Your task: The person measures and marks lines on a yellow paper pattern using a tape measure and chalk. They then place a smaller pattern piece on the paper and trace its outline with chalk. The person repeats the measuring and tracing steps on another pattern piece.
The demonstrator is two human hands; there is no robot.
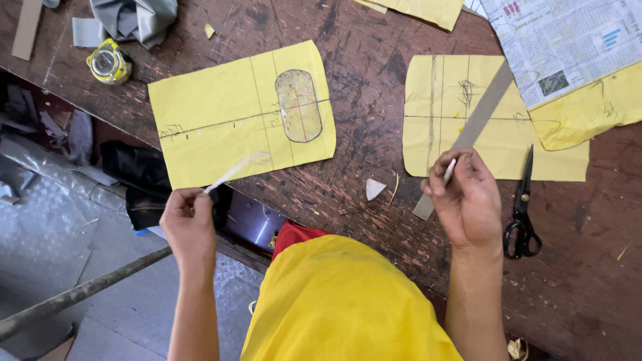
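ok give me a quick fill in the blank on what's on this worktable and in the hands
1. The black-handled scissors lie just to the ____ of the right hand.
2. The oval template rests on a sheet of ____ paper.
3. The left hand pinches a thin ____ strip.
4. The long grey ruler lies across the ____ yellow sheet.

Missing words: right; yellow; white; right-hand
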